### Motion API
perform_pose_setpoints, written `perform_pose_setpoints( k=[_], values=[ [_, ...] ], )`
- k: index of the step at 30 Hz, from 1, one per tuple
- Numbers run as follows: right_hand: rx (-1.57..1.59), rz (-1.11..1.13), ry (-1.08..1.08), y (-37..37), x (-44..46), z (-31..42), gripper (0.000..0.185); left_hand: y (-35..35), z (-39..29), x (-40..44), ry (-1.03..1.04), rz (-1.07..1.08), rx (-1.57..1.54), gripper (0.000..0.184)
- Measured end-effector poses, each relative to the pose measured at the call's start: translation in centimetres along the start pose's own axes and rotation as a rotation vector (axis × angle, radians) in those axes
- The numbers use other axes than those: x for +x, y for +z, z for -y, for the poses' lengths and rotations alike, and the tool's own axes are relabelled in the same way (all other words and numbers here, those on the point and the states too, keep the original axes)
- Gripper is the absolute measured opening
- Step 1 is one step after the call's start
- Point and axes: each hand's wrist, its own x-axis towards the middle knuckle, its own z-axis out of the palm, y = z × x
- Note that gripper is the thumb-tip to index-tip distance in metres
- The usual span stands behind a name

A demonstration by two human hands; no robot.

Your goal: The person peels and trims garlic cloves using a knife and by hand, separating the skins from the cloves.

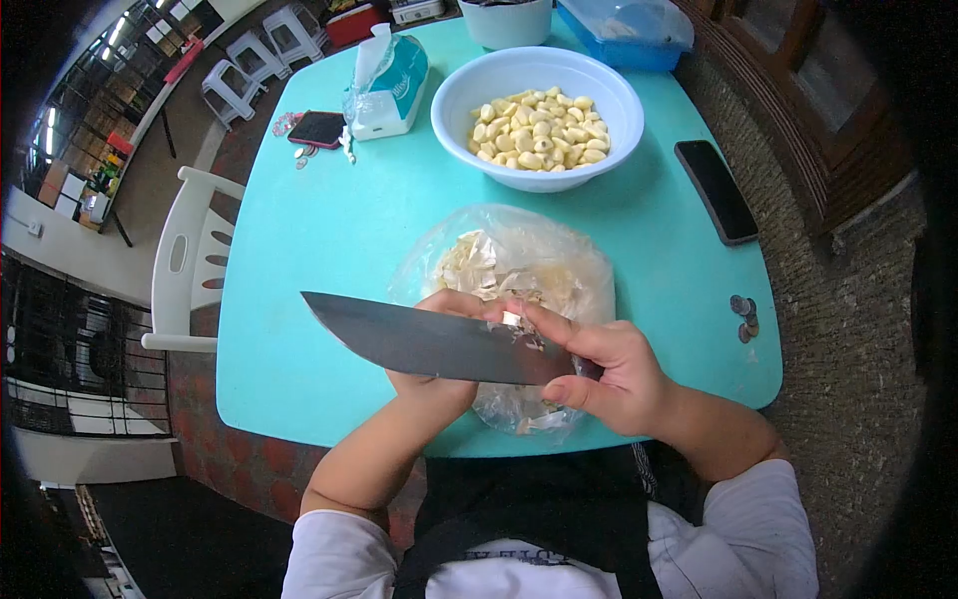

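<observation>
My right hand is closed around the handle end of a broad kitchen knife, its blade pointing left. Behind the blade, my left hand is partly hidden, its fingers bent near the upper edge. A small whitish garlic clove with papery skin shows between the fingertips of both hands. Under them lies a clear plastic bag with garlic skins in it. Beyond the bag stands a white bowl holding many peeled garlic cloves.
On the turquoise table are a tissue pack, a phone with coins at left, another phone and coins at right. A blue container stands at the back. A white chair is at the left.
</observation>
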Motion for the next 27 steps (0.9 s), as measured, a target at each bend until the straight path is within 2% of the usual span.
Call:
perform_pose_setpoints(
  k=[3,6,9,14,16,19,21,24,27],
  values=[
    [-0.058,-0.031,-0.027,0.2,-0.2,0.1,0.06,0.1,-0.9,-0.2,-0.052,-0.025,0.049,0.02],
    [-0.108,-0.085,-0.079,0.7,-0.2,-0.1,0.06,0.7,-0.3,-0.2,0.123,-0.056,-0.084,0.024],
    [-0.101,-0.115,-0.12,1.2,-0.1,-0.5,0.06,0.9,-0.7,0.0,0.18,-0.067,-0.105,0.026],
    [0.007,-0.094,-0.067,1.2,0.1,-0.3,0.058,0.0,-1.1,-0.3,0.225,-0.018,0.242,0.023],
    [0.071,-0.134,-0.155,1.6,0.6,-0.6,0.056,-0.1,-1.2,-0.4,0.264,-0.011,0.317,0.022],
    [0.275,-0.085,-0.058,1.5,0.5,0.2,0.053,0.1,-1.1,-0.1,0.319,-0.04,0.309,0.021],
    [0.468,-0.044,0.112,1.0,0.3,1.5,0.05,0.4,-1.0,0.2,0.347,-0.063,0.233,0.021],
    [0.582,-0.005,0.277,0.3,-0.2,1.3,0.047,0.6,-0.9,0.6,0.345,-0.029,0.203,0.022],
    [0.582,-0.054,0.252,0.8,-0.2,1.0,0.044,0.5,-0.7,0.7,0.323,0.013,0.208,0.022]
  ],
)
